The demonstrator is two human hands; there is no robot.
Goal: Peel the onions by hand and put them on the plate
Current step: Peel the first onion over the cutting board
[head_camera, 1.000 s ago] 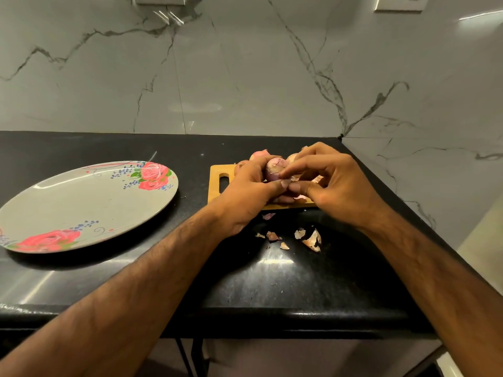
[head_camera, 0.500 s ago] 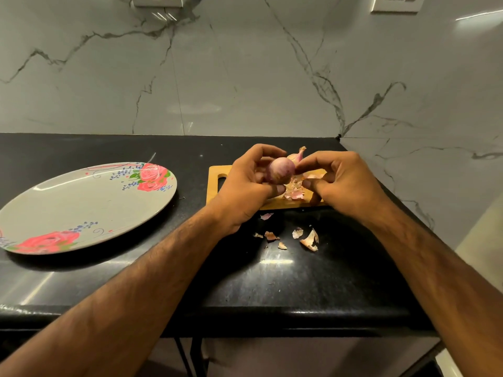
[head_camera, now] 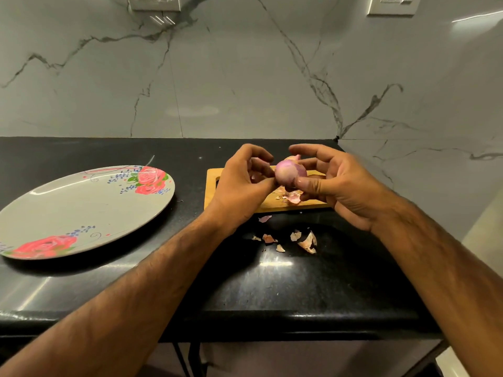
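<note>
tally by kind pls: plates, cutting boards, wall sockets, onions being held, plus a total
plate: 1
cutting board: 1
wall sockets: 2
held onion: 1
total: 5

place: home kitchen | seen: black counter, marble wall, wall socket, cutting board, floral plate
</note>
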